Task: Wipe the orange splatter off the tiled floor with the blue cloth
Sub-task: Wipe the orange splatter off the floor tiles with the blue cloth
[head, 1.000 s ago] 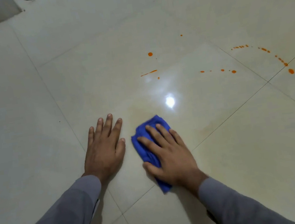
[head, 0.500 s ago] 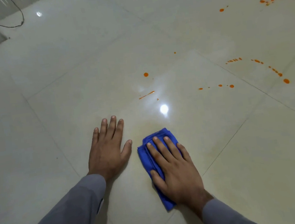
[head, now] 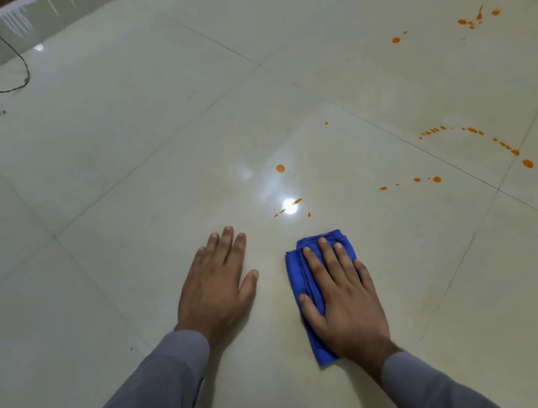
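Floor: large glossy cream tiles with thin grout lines, a bright lamp reflection near the centre.

Blue cloth: folded into a long pad, lying flat on the tile just right of centre, its far edge short of the nearest drops.

Right hand: palm down on the blue cloth, fingers straight and close together, thumb laid along the cloth's left edge; pressing, not gripping.

Left hand: flat on bare tile beside the cloth, not touching it, fingers together, thumb angled out toward the cloth.

Sleeves: grey, on both forearms.

Orange splatter: one round drop and short streaks just beyond the cloth by the reflection; a dotted row and curved trail farther right; more spots at the far right.

Dark cable: looped on the floor, far left corner.
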